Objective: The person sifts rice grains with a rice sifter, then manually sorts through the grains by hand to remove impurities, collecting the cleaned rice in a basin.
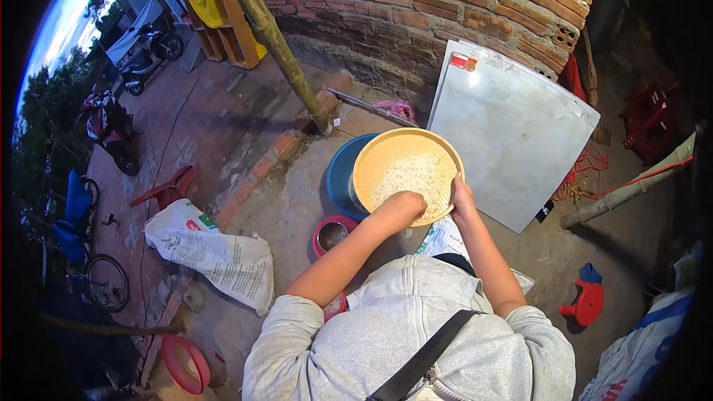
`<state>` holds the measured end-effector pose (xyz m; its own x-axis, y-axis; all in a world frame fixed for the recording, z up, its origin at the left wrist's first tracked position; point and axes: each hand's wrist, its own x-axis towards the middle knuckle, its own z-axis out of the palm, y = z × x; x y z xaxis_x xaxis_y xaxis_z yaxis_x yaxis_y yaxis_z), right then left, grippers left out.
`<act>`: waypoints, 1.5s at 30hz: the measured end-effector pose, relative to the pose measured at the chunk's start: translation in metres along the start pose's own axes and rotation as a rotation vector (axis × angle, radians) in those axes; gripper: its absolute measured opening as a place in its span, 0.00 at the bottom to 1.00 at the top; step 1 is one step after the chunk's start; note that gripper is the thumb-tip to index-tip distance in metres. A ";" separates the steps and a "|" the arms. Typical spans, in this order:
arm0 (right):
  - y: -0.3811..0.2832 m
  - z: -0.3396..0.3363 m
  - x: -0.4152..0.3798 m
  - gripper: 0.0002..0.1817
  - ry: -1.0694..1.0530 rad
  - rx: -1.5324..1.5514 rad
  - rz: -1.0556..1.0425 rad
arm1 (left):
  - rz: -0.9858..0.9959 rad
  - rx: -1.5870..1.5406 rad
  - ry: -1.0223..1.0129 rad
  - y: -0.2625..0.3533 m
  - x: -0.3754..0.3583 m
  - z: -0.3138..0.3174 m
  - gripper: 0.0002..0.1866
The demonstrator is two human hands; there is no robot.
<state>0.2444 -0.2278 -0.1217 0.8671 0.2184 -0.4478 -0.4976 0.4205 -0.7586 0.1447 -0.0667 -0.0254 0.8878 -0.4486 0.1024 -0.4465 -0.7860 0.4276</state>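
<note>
A round, shallow yellow tray [371,167] is held tilted in front of me, with pale grains [412,174] spread over its middle. My right hand [463,198] grips its right rim, thumb on the upper side. Over the lower part of the tray, my left hand [402,209] is curled closed among the grains; its fingertips are hidden, so what it pinches cannot be seen. Partly under the tray stands a blue tub [341,178]. Below that tub, close to my left forearm, is a pink-red basin [319,243] with a metal bowl [332,235] in it.
A grey-white panel [512,126] leans by the brick wall [416,0]. To the left lie a white sack [223,256] and a red plastic chair [167,187]. A bamboo pole [275,37] rises ahead. At right are a red stool [588,301] and another bamboo pole [631,186].
</note>
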 end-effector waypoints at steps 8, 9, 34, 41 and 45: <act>-0.017 0.031 -0.021 0.19 0.076 0.014 0.071 | -0.167 -0.271 0.229 -0.029 -0.011 -0.029 0.07; -0.017 0.034 -0.023 0.19 0.109 0.004 0.071 | -0.211 -0.261 0.283 -0.034 -0.015 -0.034 0.07; 0.000 0.007 0.000 0.17 0.069 -0.046 0.072 | -1.158 -1.155 0.574 -0.097 -0.156 0.040 0.37; -0.012 -0.015 0.006 0.21 -0.153 -0.239 0.060 | -0.875 -1.840 0.895 -0.056 -0.070 0.037 0.28; -0.039 -0.008 -0.010 0.13 -0.087 -0.213 -0.006 | -0.876 -1.786 0.908 -0.039 -0.049 0.025 0.27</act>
<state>0.2553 -0.2540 -0.0914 0.8644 0.2951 -0.4071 -0.4776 0.2286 -0.8483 0.1154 -0.0246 -0.0692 0.7867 0.3888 -0.4795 0.0555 0.7290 0.6822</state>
